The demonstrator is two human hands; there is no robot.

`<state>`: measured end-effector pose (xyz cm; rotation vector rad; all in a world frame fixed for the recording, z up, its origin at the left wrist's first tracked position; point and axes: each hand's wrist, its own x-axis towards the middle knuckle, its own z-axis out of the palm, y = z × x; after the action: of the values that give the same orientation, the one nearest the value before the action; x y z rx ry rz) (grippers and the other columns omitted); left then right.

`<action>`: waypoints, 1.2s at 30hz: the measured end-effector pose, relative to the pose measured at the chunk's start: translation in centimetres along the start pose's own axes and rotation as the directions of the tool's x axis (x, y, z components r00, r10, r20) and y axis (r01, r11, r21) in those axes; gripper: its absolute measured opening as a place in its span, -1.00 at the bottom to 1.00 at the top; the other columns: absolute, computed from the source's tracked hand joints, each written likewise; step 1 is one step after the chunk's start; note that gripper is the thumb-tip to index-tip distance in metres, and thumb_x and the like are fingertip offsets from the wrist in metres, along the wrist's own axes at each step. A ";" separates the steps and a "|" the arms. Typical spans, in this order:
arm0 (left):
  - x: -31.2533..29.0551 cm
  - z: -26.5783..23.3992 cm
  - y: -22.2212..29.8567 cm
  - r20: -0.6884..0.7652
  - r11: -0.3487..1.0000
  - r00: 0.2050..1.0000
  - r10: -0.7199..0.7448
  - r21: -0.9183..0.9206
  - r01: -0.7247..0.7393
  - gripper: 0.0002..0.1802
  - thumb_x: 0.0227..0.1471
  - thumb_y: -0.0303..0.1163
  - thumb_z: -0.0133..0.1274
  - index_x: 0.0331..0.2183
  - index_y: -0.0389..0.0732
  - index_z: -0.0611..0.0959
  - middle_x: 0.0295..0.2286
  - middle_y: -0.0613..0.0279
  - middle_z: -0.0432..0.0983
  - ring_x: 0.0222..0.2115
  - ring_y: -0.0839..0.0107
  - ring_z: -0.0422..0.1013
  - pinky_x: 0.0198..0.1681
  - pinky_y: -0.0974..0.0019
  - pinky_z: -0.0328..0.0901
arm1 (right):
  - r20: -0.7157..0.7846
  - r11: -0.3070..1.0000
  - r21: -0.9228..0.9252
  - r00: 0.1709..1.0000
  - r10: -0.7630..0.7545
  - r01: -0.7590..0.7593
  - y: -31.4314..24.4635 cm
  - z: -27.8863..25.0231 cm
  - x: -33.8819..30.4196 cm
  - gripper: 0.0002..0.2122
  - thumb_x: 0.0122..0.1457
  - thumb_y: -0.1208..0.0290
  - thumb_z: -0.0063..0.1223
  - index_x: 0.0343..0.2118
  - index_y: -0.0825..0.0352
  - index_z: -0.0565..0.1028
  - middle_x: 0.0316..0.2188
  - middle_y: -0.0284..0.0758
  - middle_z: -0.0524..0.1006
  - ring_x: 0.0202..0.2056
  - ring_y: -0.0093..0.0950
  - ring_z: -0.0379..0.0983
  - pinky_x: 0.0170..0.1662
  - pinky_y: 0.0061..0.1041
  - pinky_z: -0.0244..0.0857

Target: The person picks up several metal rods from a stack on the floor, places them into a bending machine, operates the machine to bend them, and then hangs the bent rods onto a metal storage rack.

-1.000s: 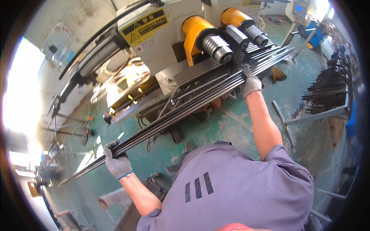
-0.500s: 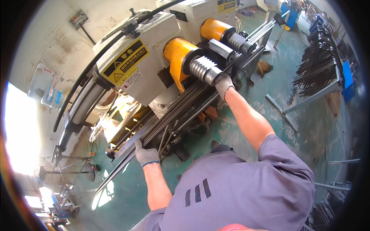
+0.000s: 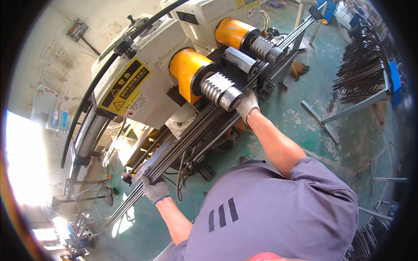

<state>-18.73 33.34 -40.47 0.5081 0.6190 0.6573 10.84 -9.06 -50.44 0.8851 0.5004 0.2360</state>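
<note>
A bundle of long, thin metal rods [image 3: 185, 143] runs slantwise along the machine, from lower left to upper right. My gloved left hand [image 3: 155, 190] is closed round the bundle near its lower left part, with the rod ends reaching out beyond it. My gloved right hand [image 3: 247, 104] grips the rods farther up, right beside the end of the near grooved steel roller shaft [image 3: 222, 91]. Its fingertips are partly hidden among the rods. That shaft sticks out of a yellow-orange housing [image 3: 187, 71] on the machine.
A second yellow-orange housing [image 3: 235, 34] with its own grooved shaft stands farther back. To the right, a rack holds many dark rods [image 3: 361, 65], with a metal floor frame [image 3: 320, 124] in front. A broom head [image 3: 299, 68] lies near the machine. A dark hose [image 3: 89, 87] arcs at left.
My right hand has come off the shaft's end and down to the rods beside it. My left hand has shifted left and down, and the rods there now lie spread in view.
</note>
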 end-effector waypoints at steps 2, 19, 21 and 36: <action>-0.3 -0.9 -1.5 0.059 0.995 0.998 0.036 0.088 -0.041 -0.50 0.44 -0.16 -0.15 0.02 -0.45 0.59 0.00 -0.08 0.56 0.09 0.06 0.45 0.30 -0.03 0.29 | 0.172 -0.286 0.941 0.983 -0.057 -0.181 4.2 -0.9 -2.1 -0.65 0.45 0.40 -0.31 0.09 0.17 0.55 0.01 -0.40 0.61 0.10 -0.47 0.49 0.12 -0.47 0.31; 1.2 0.7 -3.6 0.111 0.997 0.992 -0.063 -0.027 0.067 -0.66 0.39 -0.25 -0.05 -0.07 -0.34 0.59 -0.07 0.02 0.58 0.08 0.06 0.46 0.27 -0.12 0.31 | 0.501 -0.867 -0.479 0.768 -0.399 -0.138 5.8 -0.5 -4.6 -0.64 0.40 0.16 0.03 -0.07 0.40 0.64 -0.18 -0.21 0.67 -0.17 -0.37 0.60 -0.10 -0.40 0.42; 1.0 0.0 -2.8 0.015 0.998 0.999 -0.047 -0.030 0.047 -0.69 0.40 -0.29 -0.04 -0.09 -0.37 0.60 -0.10 0.01 0.59 0.04 0.09 0.49 0.25 -0.11 0.34 | 0.429 -0.725 -0.688 0.787 -0.444 -0.034 10.0 0.6 -9.0 -0.60 0.43 0.07 0.03 -0.09 0.39 0.64 -0.26 -0.31 0.66 -0.29 -0.51 0.56 -0.15 -0.44 0.45; -0.3 0.3 -3.5 0.077 0.993 0.997 0.016 -0.119 -0.006 -0.67 0.39 -0.23 -0.05 -0.04 -0.27 0.60 -0.03 0.02 0.60 0.04 0.04 0.50 0.23 -0.14 0.35 | 0.439 -0.628 -0.776 0.766 -0.470 0.060 -2.4 -2.9 -15.2 -0.60 0.38 0.10 0.16 -0.20 0.47 0.59 -0.34 -0.27 0.66 -0.37 -0.47 0.60 -0.22 -0.45 0.51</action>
<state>-17.38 30.66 -42.27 0.4248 0.5012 0.6773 -3.68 -14.64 -49.01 -1.4277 0.5394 0.0492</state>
